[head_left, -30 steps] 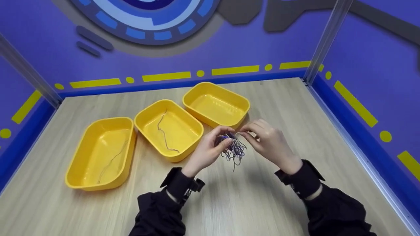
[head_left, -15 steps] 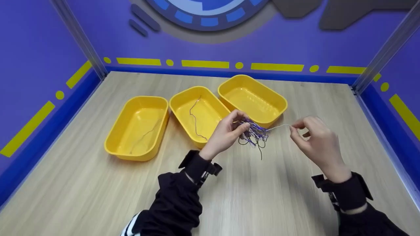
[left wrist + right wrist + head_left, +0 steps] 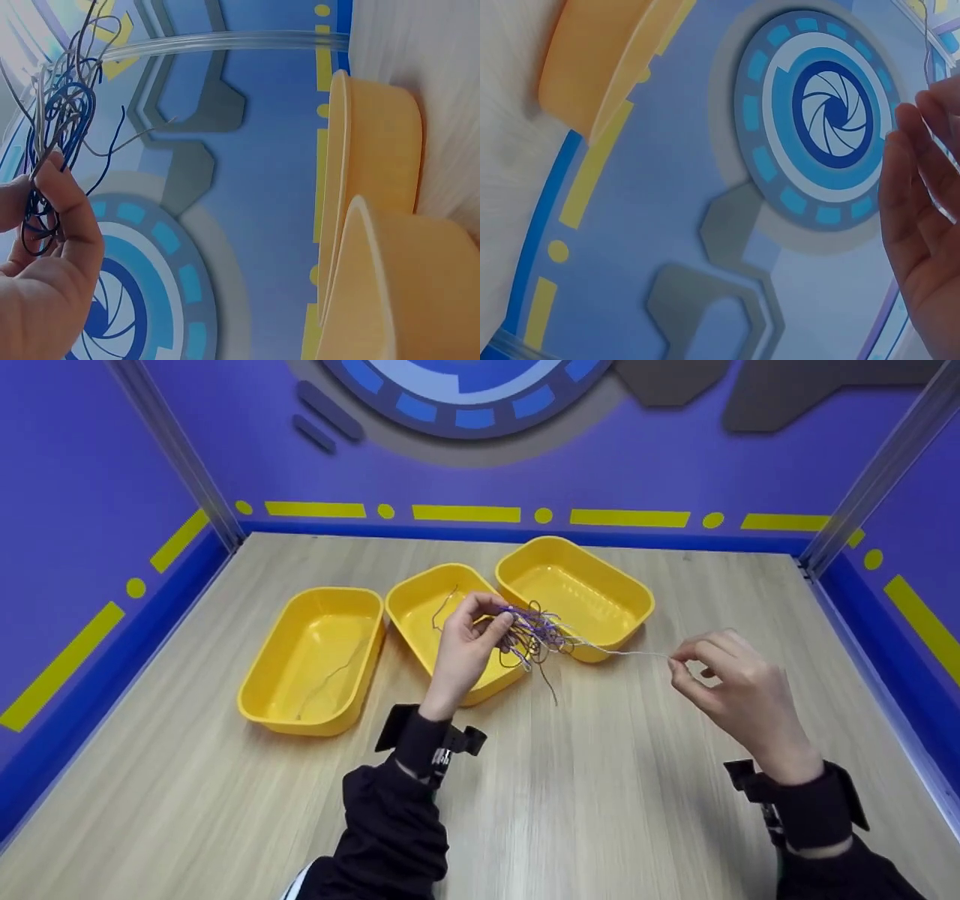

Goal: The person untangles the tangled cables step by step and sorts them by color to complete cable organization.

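My left hand [image 3: 471,643] pinches a tangled bundle of thin cords [image 3: 534,630], in purple, dark and whitish strands, above the middle yellow bin. In the left wrist view the bundle [image 3: 66,124] rises in loops from between thumb and fingers, with loose ends sticking out. My right hand [image 3: 739,690] pinches the end of a whitish cord [image 3: 630,652] that runs nearly straight from the bundle. In the right wrist view the right hand [image 3: 926,202] shows at the right edge, a strand [image 3: 928,49] above its fingertips.
Three yellow bins stand on the wooden table [image 3: 570,780]: a left bin [image 3: 259,718], a middle bin [image 3: 491,690] and a right bin [image 3: 637,592]. Single thin cords lie in the left bin, a cord [image 3: 330,679], and in the middle one, a cord [image 3: 442,604]. Blue panels [image 3: 480,484] enclose the table.
The right hand has drawn a whitish cord out of the bundle toward the right. The left hand has moved left with the bundle over the middle bin. The head view has shifted.
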{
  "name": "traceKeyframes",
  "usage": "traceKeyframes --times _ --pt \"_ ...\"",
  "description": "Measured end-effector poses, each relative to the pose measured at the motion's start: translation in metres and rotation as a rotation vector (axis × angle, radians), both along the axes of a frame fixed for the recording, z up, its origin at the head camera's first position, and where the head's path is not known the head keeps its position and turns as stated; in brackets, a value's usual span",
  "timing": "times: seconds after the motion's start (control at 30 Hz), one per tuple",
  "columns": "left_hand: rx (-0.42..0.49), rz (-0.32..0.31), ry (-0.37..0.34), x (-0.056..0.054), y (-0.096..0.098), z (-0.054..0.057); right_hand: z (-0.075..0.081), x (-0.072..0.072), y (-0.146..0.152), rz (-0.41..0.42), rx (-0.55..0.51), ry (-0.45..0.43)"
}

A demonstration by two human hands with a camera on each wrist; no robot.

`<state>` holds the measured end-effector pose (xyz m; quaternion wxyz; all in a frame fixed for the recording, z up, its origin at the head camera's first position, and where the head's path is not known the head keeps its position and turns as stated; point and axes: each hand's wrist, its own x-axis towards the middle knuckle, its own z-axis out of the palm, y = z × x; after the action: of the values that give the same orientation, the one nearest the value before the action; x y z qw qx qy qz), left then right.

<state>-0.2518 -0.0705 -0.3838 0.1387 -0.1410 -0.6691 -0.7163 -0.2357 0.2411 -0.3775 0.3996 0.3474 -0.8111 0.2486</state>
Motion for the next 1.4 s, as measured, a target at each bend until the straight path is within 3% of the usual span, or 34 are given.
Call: traceKeyframes --times 0.43,0.6,0.8,0.97,1.2,1.4 --pt "-0.033 0.014 -0.002 -0.005 -0.009 -0.003 0.0 0.002 0.01 0.111 0.016 0.029" --pt "-0.035 0.006 -0.002 -0.006 -0.013 -0.003 -0.001 0.003 0.018 0.099 0.002 0.013" --pt "-0.021 0.085 0.019 -0.008 -0.02 -0.001 -0.002 -0.002 0.024 0.097 -0.086 0.007" --pt "0.007 0.111 0.005 -0.008 -0.019 -0.002 -0.005 -0.004 0.025 0.089 -0.101 0.0" --pt "0.145 0.262 -0.039 -0.013 -0.027 -0.001 -0.009 -0.005 0.032 0.078 -0.131 0.02" --pt "0.139 0.318 -0.02 -0.013 -0.039 0.002 -0.008 -0.011 0.025 0.111 -0.169 0.047"
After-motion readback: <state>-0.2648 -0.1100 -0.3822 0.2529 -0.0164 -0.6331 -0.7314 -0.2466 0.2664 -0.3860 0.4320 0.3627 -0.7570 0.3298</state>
